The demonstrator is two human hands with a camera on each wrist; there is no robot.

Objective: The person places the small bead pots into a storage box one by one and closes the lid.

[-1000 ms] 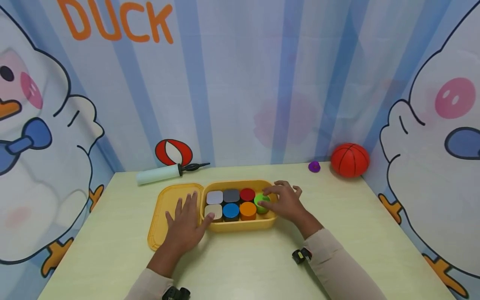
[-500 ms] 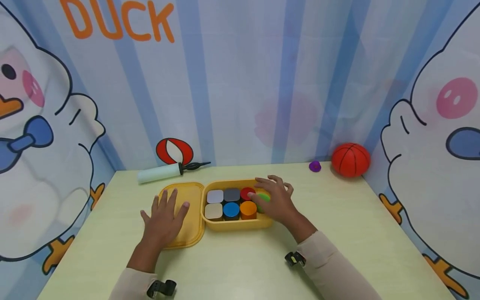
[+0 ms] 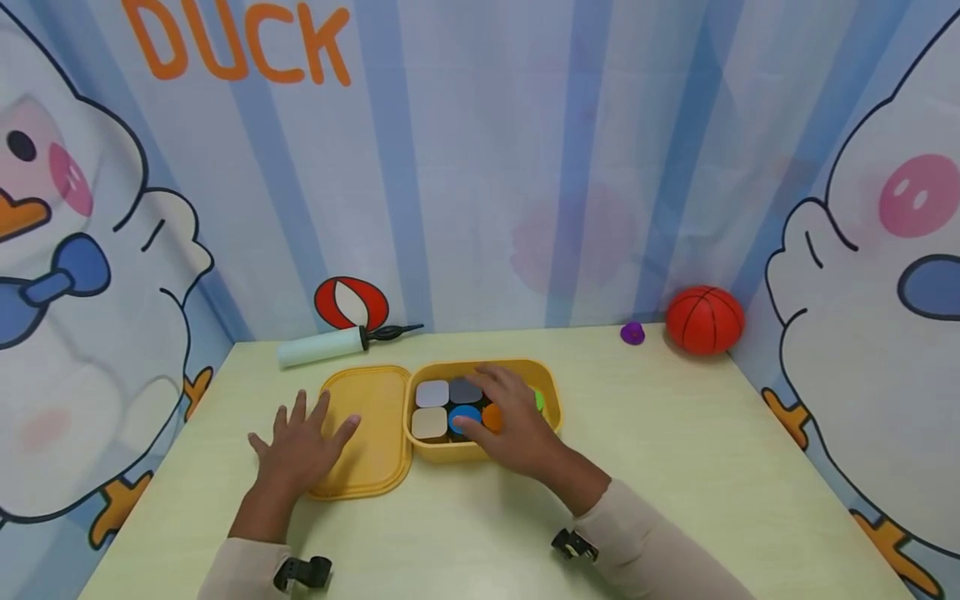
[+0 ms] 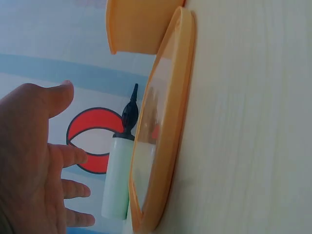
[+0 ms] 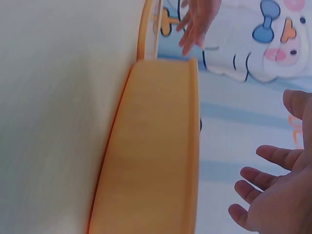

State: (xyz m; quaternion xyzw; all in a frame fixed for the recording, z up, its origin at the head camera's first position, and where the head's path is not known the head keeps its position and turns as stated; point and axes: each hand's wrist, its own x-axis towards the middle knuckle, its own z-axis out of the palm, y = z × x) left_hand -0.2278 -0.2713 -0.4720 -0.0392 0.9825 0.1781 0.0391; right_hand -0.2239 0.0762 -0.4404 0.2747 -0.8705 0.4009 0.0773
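A yellow box (image 3: 450, 452) stands mid-table. In it sit a lavender block (image 3: 432, 392), a dark grey block (image 3: 463, 390), a beige block (image 3: 429, 423), a blue round piece (image 3: 463, 412), an orange piece (image 3: 492, 419) and a green piece (image 3: 538, 401). My right hand (image 3: 521, 429) hovers over the box with fingers spread, thumb over the blue piece and fingertips near the grey block; it hides other pieces. In the right wrist view its fingers are above the box wall. My left hand (image 3: 296, 450), fingers splayed, is over the left side of the yellow lid (image 3: 378, 437), holding nothing.
Behind the lid lies a pale green hand pump (image 3: 322, 347) with a black nozzle. A red ball (image 3: 705, 320) and a small purple object (image 3: 632, 333) stand at the back right. A striped duck-print curtain (image 3: 487, 167) encloses the table.
My right hand has moved left across the box, from the green piece to over the blue and grey ones. My left hand has shifted left, away from the box to the lid's outer side.
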